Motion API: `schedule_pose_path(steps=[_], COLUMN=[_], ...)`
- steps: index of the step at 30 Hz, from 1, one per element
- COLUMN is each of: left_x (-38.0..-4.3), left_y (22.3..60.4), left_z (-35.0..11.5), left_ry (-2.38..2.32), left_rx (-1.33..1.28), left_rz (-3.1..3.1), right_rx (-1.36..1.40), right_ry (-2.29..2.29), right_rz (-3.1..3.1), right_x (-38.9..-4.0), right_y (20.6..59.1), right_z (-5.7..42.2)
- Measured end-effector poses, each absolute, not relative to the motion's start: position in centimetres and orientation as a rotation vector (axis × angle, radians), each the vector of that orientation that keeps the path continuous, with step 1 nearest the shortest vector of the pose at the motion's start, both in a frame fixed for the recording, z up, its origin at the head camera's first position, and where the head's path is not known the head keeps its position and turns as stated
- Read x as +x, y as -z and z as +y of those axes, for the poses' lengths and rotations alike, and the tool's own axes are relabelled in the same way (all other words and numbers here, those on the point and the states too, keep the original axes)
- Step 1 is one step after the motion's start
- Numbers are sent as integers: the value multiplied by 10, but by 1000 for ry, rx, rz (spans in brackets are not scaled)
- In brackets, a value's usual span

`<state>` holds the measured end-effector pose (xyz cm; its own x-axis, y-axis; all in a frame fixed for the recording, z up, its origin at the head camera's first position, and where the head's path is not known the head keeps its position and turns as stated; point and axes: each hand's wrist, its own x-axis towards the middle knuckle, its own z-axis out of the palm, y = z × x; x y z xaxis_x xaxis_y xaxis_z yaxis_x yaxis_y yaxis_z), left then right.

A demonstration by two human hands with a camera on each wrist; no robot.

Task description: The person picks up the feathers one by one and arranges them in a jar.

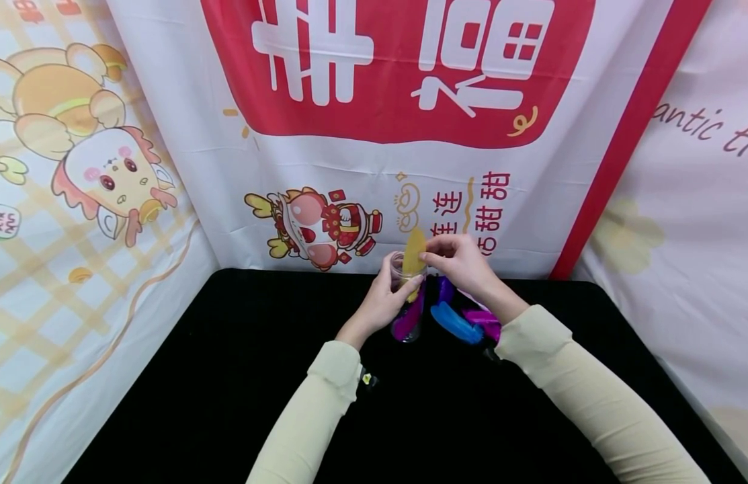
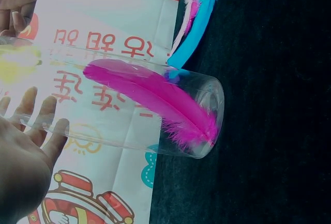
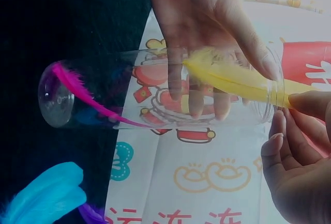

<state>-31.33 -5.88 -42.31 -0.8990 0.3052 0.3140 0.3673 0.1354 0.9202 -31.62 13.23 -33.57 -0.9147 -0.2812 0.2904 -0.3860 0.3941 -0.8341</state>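
Observation:
My left hand (image 1: 382, 300) grips a tall clear jar (image 3: 114, 66) around its upper part, near the threaded mouth. Inside, a magenta feather (image 2: 147, 100) leans with one end at the jar's bottom. Between the thumb and fingers of my right hand (image 1: 466, 267) is a yellow feather (image 3: 230, 80), pinched at the mouth of the jar. Its fluffy end reaches down inside the neck, while the other end sticks out above the rim. The jar stands upright at the back of the black table in the head view.
Right of the jar lie more feathers on the black table (image 1: 458, 417): a blue feather (image 1: 455, 324), a purple feather (image 1: 446, 290) and a magenta one (image 1: 484, 317). A printed white cloth (image 1: 228, 222) hangs just behind the table's back edge.

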Motion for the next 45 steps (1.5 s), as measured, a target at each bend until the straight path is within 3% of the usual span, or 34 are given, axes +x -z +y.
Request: schedule_pose_path(steps=[45], left_x=[-316], left_y=[424], left_z=[-60], left_ry=[1838], left_rx=[-700], left_rz=[-2350], right_rx=[626], right_ry=[-1528], right_rz=[-2520], right_x=[-310], right_y=[332], right_z=[165])
